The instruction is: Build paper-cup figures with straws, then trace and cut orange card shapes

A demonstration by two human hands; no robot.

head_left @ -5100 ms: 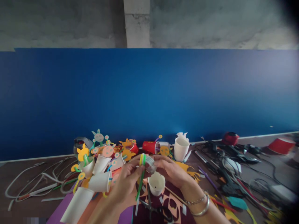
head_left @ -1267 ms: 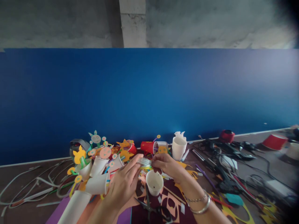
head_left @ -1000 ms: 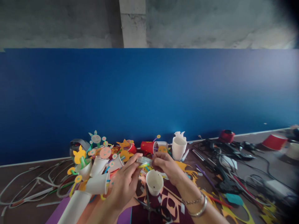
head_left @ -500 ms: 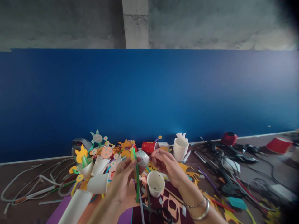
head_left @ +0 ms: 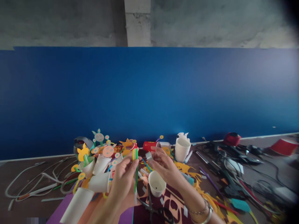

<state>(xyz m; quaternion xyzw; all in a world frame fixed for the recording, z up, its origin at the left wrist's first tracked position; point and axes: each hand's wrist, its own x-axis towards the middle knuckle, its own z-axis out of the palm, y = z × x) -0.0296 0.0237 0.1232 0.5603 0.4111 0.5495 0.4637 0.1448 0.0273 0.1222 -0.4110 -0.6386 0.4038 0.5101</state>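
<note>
My left hand (head_left: 123, 175) pinches a small bundle of straws (head_left: 136, 174), green and yellow, which stand upright from its fingertips. To the right of them, my right hand (head_left: 166, 165) has its fingers curled around a roll of clear tape (head_left: 149, 156); only part of the roll shows. Below the right hand stands a white paper cup (head_left: 157, 184) with its mouth up and a dark spot inside. Dark-handled scissors (head_left: 153, 208) lie in front of that cup.
Paper cups (head_left: 102, 165) with paper animal faces on straws crowd the left. Looped white cables (head_left: 30, 174) lie further left. At right are a glue gun (head_left: 231, 183), black cords and yellow paper scraps (head_left: 198, 183). A white cup (head_left: 182, 150) stands near the blue wall (head_left: 149, 93).
The tape roll has moved away from the straws with my right hand and turned, so that less of it shows. My left hand still holds the straws.
</note>
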